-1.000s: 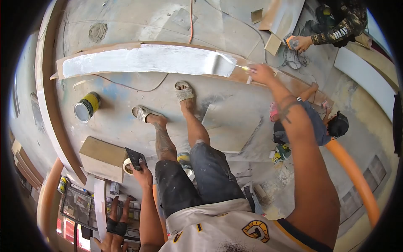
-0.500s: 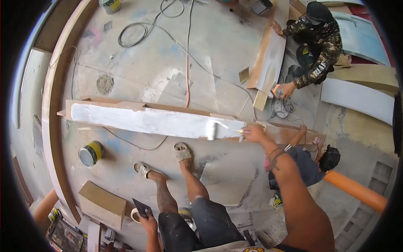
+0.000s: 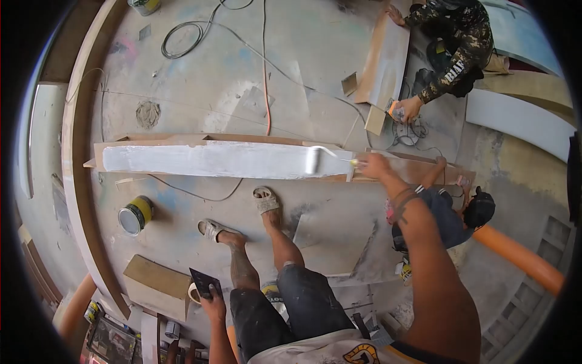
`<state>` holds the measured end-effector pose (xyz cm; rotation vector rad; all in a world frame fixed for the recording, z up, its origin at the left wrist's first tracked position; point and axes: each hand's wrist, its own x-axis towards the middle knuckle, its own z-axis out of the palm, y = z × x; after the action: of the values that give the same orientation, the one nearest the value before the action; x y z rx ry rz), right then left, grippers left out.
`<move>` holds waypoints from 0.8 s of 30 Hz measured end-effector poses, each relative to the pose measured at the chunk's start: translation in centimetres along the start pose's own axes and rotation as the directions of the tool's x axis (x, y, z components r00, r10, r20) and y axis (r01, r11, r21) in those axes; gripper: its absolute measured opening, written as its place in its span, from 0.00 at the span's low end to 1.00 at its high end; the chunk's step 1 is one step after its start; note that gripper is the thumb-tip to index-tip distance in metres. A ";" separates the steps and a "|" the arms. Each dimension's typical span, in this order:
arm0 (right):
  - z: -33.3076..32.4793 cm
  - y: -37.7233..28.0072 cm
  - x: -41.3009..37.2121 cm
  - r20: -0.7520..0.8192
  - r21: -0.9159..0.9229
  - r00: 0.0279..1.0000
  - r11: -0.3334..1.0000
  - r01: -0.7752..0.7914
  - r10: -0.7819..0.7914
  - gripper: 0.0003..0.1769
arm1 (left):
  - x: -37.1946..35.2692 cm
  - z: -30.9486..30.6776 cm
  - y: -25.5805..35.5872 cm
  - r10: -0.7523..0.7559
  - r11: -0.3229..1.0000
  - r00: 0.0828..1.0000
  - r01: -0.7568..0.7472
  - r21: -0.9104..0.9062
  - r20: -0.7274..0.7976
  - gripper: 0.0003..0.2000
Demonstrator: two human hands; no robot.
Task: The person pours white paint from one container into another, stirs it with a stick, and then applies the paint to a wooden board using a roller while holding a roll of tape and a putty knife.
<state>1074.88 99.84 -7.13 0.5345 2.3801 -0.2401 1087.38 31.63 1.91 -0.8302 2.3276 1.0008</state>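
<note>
My right hand (image 3: 374, 165) is closed round the handle of a paint roller (image 3: 313, 161). Its sleeve rests over the white-coated strip near the right end of a long wooden board (image 3: 212, 159). Wet-looking white covers most of that board, while bare brown wood shows along its upper edge and past the roller. Low in the view, my left hand (image 3: 214, 305) grips a thin black rectangular plate (image 3: 204, 281) by its lower part. A cream tape roll (image 3: 194, 293) shows just left of those fingers.
A paint can (image 3: 136, 215) stands on the floor left of my feet, above a brown box-like block (image 3: 156, 285). One co-worker (image 3: 464, 54) holds an orange sander (image 3: 395, 111) at another board; a second (image 3: 445, 212) crouches by my board's right end. Cables (image 3: 264, 67) cross the floor.
The roller has shifted slightly right and up in the view with my right hand. The whole scene also sits a little higher. My left hand keeps its hold on the black plate.
</note>
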 end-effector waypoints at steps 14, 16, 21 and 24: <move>1.9 1.9 0.9 0.060 -0.023 0.995 0.997 -0.076 0.077 0.21 | -0.9 0.1 -0.1 -0.160 0.984 0.986 0.163 -0.069 0.049 0.18; 1.6 -0.2 0.8 0.066 0.126 0.997 0.991 0.035 -0.044 0.21 | -0.3 0.4 -0.7 -0.098 0.995 0.995 0.098 -0.023 -0.032 0.18; 1.5 5.3 -0.2 0.041 -0.091 0.992 0.989 -0.116 0.120 0.19 | -0.4 -0.6 1.1 -0.039 0.998 0.999 0.038 -0.043 -0.024 0.18; -1.5 8.8 -1.6 0.065 -0.121 0.961 0.958 -0.261 0.270 0.17 | -0.4 -1.5 0.6 -0.093 0.995 0.996 0.093 -0.019 0.001 0.20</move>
<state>1079.03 107.73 -5.21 0.7686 2.1987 -0.0073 1087.00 30.96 3.36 -0.9375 2.2604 0.9847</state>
